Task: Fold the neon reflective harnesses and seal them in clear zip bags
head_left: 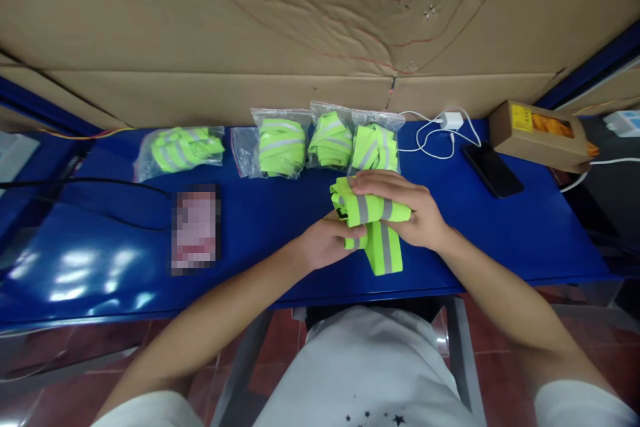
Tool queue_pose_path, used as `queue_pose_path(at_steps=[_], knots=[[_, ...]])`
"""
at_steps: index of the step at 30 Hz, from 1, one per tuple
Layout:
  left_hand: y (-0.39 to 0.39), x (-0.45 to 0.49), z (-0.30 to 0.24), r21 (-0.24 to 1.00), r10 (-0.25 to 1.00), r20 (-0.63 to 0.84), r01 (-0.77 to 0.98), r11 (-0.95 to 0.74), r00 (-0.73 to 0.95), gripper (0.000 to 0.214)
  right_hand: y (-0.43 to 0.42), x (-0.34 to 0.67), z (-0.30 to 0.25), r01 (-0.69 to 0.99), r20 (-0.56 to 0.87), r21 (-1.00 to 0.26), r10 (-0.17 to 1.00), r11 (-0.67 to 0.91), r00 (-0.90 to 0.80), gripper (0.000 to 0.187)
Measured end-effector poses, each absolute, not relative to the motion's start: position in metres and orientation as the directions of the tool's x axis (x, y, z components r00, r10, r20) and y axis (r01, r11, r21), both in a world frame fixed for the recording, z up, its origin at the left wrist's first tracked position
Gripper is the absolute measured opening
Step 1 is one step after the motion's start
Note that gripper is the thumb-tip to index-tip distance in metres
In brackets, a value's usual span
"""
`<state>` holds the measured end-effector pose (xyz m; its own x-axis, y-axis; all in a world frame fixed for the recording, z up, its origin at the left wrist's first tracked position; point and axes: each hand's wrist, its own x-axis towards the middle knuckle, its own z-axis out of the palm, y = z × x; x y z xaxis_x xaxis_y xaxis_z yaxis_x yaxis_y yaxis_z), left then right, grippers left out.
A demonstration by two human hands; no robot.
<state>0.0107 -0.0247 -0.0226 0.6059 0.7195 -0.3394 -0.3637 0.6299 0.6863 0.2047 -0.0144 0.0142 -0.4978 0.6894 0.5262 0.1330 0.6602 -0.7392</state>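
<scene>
A partly rolled neon-yellow reflective strap (373, 209) with grey bands is held between my hands above the blue table. My left hand (327, 238) grips it from below at the left, with the thumb against the roll. Over the top and right side of the roll curl the fingers of my right hand (407, 203). A loose end of the strap hangs toward the table's front edge. Small black parts show at the roll's left end. Behind it, clear zip bags with the same kind of strap stand in a row, among them one bag (376, 147) just beyond my right hand.
More bagged straps lie along the back, including a flat bag (183, 149) at the left. A pixelated object (195, 227) lies left of my arm. At right are a black phone (493, 169), a white charger (451, 121) with its cable, and a cardboard box (540, 137).
</scene>
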Motion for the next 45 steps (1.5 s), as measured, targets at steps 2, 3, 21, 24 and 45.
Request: queue_pose_path(at_steps=[2,3,21,24,45], knots=[[-0.023,0.009,-0.018,0.641,0.692,-0.304,-0.397,0.657,0.655,0.051,-0.011,0.210,0.015,0.159,0.490,-0.758,0.714,0.632,-0.501,0.039],[-0.022,0.008,-0.016,0.626,0.692,-0.291,-0.415,0.660,0.661,0.056,-0.010,0.211,0.015,0.169,0.475,-0.762,0.716,0.626,-0.511,0.038],[-0.015,0.007,0.002,0.716,0.851,-0.260,-0.500,0.487,0.456,0.070,-0.007,0.200,0.003,-0.062,0.254,-0.967,0.949,0.247,-0.187,0.040],[-0.014,0.007,0.002,0.771,0.877,-0.220,-0.475,0.424,0.427,0.073,-0.012,0.190,-0.002,-0.039,0.130,-0.991,0.974,0.125,-0.186,0.049],[-0.017,0.007,-0.010,0.803,0.781,-0.233,-0.338,0.491,0.580,0.068,-0.017,0.188,-0.009,0.067,0.252,-0.957,0.923,0.282,-0.290,0.055]])
